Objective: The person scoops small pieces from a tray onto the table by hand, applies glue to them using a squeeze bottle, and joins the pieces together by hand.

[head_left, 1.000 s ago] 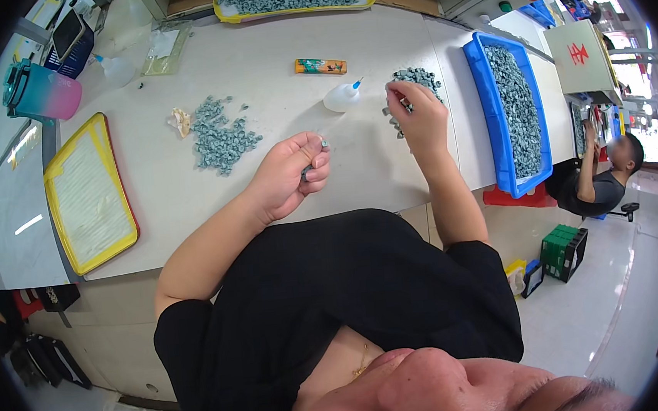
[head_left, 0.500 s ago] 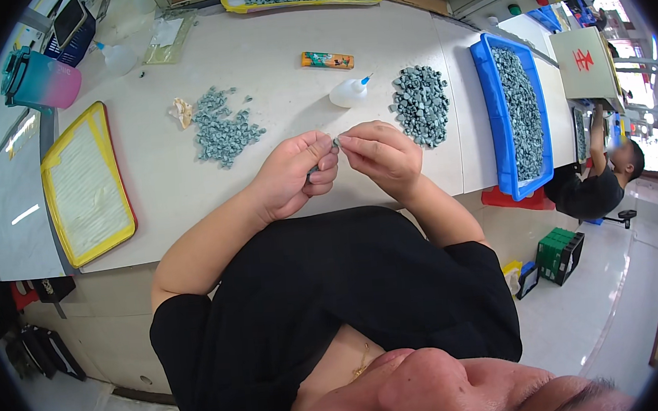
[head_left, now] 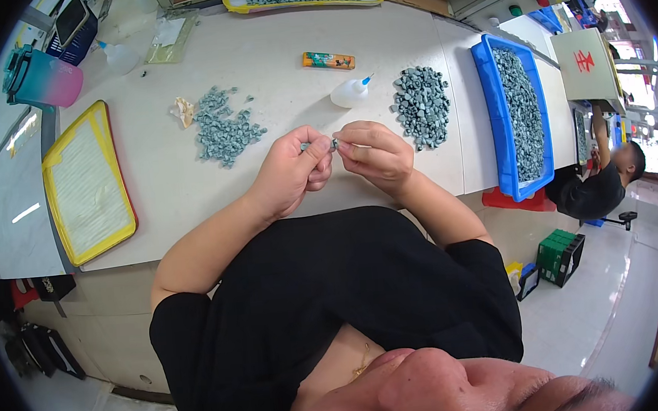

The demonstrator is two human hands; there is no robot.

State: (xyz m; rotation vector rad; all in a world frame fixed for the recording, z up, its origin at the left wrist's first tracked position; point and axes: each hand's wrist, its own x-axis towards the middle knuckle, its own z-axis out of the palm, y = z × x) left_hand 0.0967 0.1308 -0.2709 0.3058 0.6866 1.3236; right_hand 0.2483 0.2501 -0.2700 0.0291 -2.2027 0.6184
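Above the table's near edge my two hands meet, fingertips almost touching. My left hand (head_left: 289, 170) is closed, thumb pressed on curled fingers, with a small grey-green piece (head_left: 305, 146) showing at its top. A second small grey-green piece (head_left: 334, 145) is pinched by my right hand (head_left: 378, 155) at the thumb and fingertips, right against the left thumb. To the left lies a loose pile of pale grey-green pieces (head_left: 226, 130); a darker pile (head_left: 422, 107) lies to the right. A white squeeze bottle (head_left: 349, 93) with a blue tip stands just beyond my hands.
An orange-and-green box (head_left: 328, 60) and crumpled tissue (head_left: 182, 112) lie on the table. A yellow-rimmed tray (head_left: 124, 192) sits left, a full blue bin (head_left: 485, 108) right, another piece-filled tray (head_left: 305, 6) at the back. A teal-pink bottle (head_left: 41, 77) stands far left. Another person (head_left: 594, 188) works far right.
My left fingers have curled and shifted, so the dark piece seen lower between them no longer shows there; one now shows near the top. My right hand has moved slightly left.
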